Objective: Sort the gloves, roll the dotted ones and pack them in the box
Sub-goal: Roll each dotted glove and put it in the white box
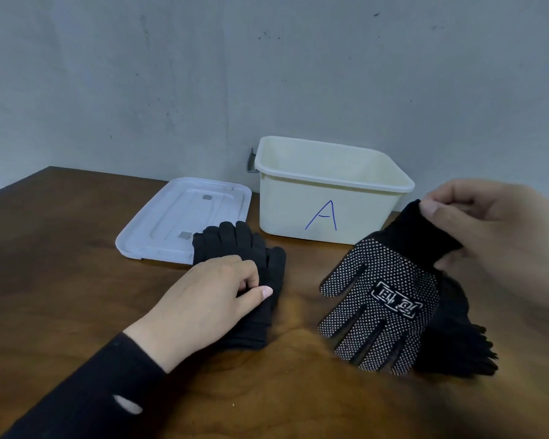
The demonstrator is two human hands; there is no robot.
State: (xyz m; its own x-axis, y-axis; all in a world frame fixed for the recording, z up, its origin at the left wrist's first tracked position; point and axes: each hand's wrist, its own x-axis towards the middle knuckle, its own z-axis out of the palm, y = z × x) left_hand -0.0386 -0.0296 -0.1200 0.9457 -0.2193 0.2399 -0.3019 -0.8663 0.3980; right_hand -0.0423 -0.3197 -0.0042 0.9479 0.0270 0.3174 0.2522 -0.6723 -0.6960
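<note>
right grip: right hand (488,229) pinches cuff of dotted glove (381,299), lifted, near right of box (330,191)
left grip: left hand (210,296) curled on plain gloves (251,255), left on bench (61,264)
risk: pinch is thin; glove could slip and land back among dark gloves (457,343) under it

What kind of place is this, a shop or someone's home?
Hard to say for sure; it looks like a plain indoor work corner. A bare grey wall stands behind a brown wooden table, which holds a cream box marked A, its lid beside it, and black gloves.
</note>
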